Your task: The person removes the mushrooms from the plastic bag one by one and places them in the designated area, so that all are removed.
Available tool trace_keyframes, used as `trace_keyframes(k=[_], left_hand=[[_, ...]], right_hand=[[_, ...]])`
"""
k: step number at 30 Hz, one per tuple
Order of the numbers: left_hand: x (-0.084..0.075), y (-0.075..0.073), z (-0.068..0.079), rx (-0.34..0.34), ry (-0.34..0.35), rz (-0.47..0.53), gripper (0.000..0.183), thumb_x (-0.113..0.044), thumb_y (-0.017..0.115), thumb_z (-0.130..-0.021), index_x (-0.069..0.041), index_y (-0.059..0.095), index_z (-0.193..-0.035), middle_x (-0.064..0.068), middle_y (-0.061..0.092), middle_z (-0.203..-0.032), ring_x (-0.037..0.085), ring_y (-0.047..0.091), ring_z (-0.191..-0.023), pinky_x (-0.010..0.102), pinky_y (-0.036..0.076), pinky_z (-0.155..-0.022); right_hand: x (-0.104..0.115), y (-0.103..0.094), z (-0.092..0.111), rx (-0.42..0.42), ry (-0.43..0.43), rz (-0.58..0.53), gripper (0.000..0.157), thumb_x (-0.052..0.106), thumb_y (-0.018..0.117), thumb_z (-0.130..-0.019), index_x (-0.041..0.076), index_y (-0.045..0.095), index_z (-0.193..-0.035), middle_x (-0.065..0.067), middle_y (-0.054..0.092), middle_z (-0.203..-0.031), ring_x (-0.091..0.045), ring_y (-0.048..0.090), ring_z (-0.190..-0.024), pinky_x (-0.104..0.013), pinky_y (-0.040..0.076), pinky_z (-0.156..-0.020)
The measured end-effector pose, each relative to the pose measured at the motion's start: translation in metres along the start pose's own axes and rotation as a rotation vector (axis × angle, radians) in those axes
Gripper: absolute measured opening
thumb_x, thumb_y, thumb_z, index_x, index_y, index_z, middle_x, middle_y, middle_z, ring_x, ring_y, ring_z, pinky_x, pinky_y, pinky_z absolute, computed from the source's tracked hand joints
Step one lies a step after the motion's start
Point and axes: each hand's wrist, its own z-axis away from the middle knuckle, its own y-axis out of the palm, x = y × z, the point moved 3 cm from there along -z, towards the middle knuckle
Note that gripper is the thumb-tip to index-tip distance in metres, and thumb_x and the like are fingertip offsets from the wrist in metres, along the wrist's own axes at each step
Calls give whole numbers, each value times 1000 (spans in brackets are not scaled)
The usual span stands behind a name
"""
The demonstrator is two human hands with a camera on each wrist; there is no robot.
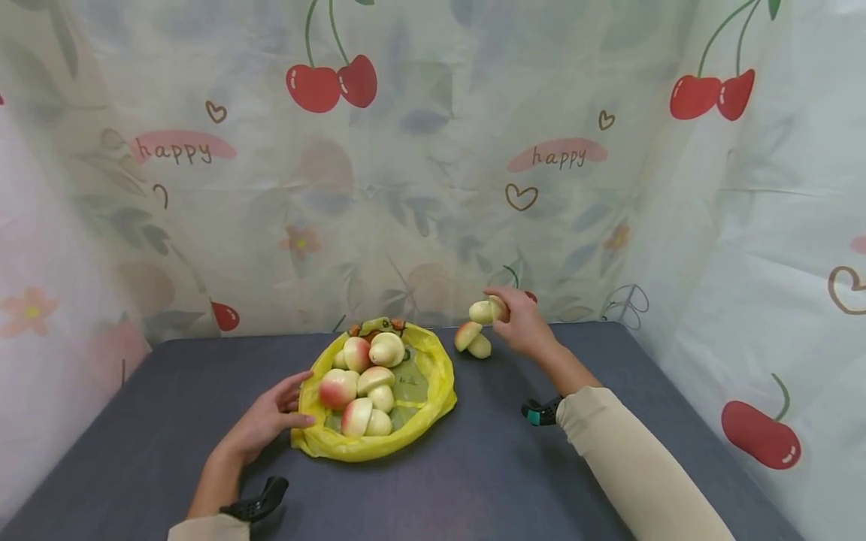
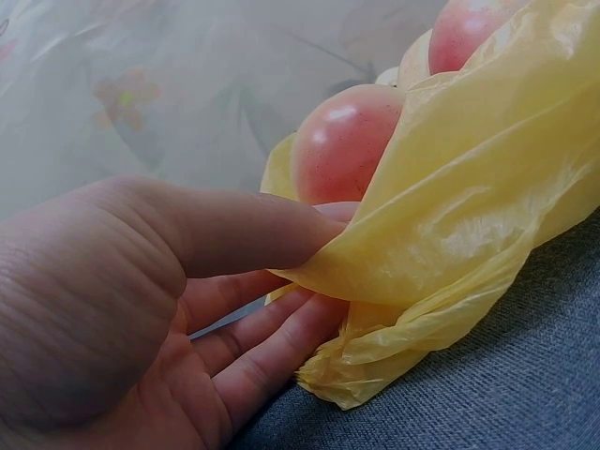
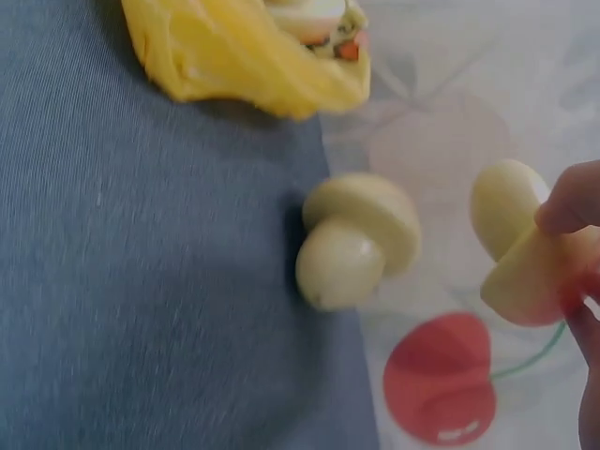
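Head view: my right hand (image 1: 526, 323) pinches a mushroom (image 1: 484, 312), long axis about level. Yellow bag (image 1: 443, 370) lies down-left of it (left hand (image 1: 274, 409) pinching its edge).

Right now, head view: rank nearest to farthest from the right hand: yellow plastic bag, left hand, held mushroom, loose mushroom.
1. Held mushroom: in the right hand.
2. Loose mushroom: on the table, just left of that hand.
3. Yellow plastic bag: farther left.
4. Left hand: at the bag's left edge.
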Motion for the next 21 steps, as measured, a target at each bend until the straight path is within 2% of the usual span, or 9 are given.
trace_keyframes(k=[4,7,14,21], left_hand=[[2,-2,-3,-10,-11,-7,84,-19,78,-83,-9,30,-152,27,44,-142,35,52,-118,45,46,-96],[2,-3,-3,-13,-15,-5,84,-19,78,-83,-9,30,-152,27,44,-142,35,52,-119,45,46,-96],[-1,-2,1,-7,-5,6,82,-16,77,-84,-7,30,-152,29,44,-141,35,53,-118,45,46,-95],[-1,0,1,2,-9,21,82,-16,76,-85,-8,29,-152,28,44,-141,34,53,-117,45,47,-95]], right_hand=[[-15,-3,4,-19,44,18,49,-7,61,-82,6,58,-130,-16,54,-131,-34,51,-111,-47,44,-78],[-25,-3,8,-2,100,38,51,-7,61,-82,6,57,-132,-17,54,-132,-34,51,-107,-47,43,-76],[-49,4,18,45,208,72,56,-6,64,-81,4,53,-135,-21,52,-133,-38,49,-116,-51,43,-84],[-69,15,28,49,234,91,57,-5,65,-79,3,54,-134,-21,53,-131,-38,51,-113,-52,43,-87]])
